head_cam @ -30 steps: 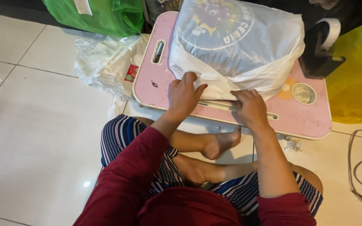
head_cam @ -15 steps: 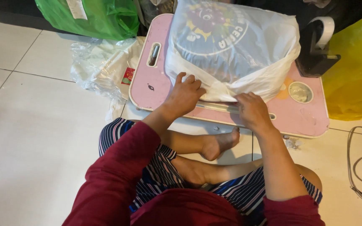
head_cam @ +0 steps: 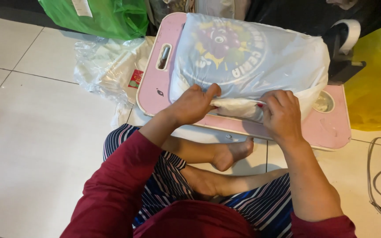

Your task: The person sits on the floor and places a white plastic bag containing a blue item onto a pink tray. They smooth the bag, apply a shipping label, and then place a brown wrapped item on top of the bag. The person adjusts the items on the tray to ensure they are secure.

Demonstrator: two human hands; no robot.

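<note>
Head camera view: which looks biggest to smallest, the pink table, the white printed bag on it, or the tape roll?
1. Pink table
2. White printed bag, not much smaller, hiding much of the table
3. Tape roll, smallest and partly cut off

A home floor: white tiles (head_cam: pixel 31 145), a low pink lap table (head_cam: pixel 155 88), plastic bags (head_cam: pixel 106 17) around.

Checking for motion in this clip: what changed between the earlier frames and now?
Left hand slid right along the white plastic bag's near edge and now pinches it; right hand kept its grip there. Bag and pink folding table stayed put.
</note>
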